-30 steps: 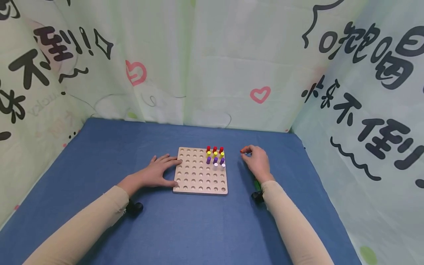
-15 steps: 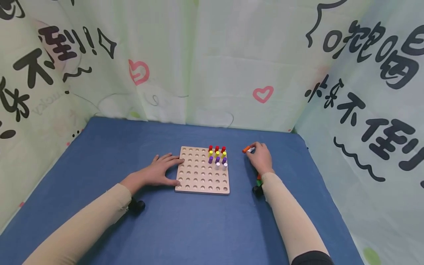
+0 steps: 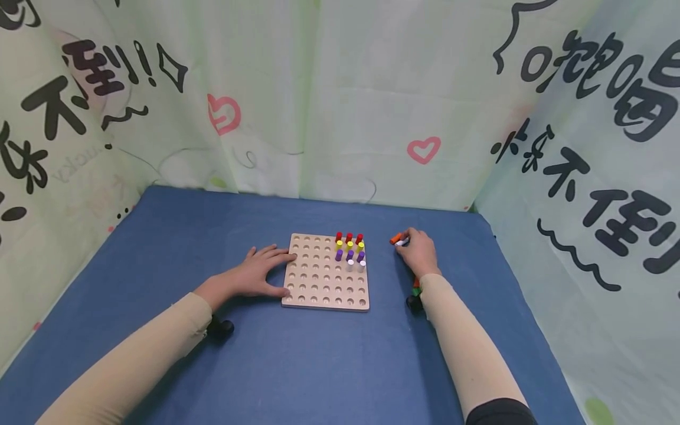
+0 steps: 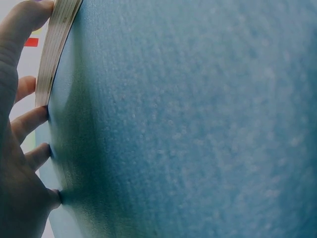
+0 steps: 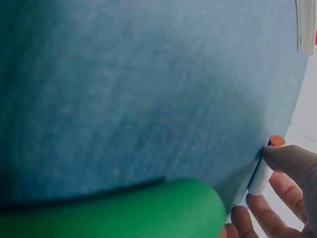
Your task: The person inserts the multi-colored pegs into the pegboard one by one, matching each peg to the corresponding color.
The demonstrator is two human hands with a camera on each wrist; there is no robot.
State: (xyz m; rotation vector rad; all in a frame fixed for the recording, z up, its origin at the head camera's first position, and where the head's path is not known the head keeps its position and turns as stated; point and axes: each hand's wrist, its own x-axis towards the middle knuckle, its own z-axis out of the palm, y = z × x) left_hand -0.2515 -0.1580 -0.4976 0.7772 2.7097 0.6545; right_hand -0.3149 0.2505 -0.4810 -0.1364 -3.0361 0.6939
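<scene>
A square wooden pegboard (image 3: 325, 306) lies on the blue cloth. My left hand (image 3: 252, 275) spreads its fingers at the board's left side, thumb and a finger touching its edge. Toward the board's back right corner stand red pegs (image 3: 349, 237), yellow pegs (image 3: 349, 245), purple pegs (image 3: 339, 255) and two white pegs (image 3: 350, 265). To the right of the board, my right hand (image 3: 420, 254) pinches a loose white peg (image 5: 261, 178) low over the cloth. Just beyond it is an orange peg (image 3: 395, 238), whose end shows past the thumb in the right wrist view.
A green peg (image 3: 417, 291) and a red-orange one (image 3: 417, 282) lie beside the right wrist, partly hidden by it. The green one looms large in the right wrist view. Printed curtains (image 3: 340, 118) enclose the blue table (image 3: 319, 366) at the back and sides.
My right hand, first at the orange peg, now has the white peg between its fingers, with the orange one lying in view. The left hand keeps its place; the head view shifts slightly.
</scene>
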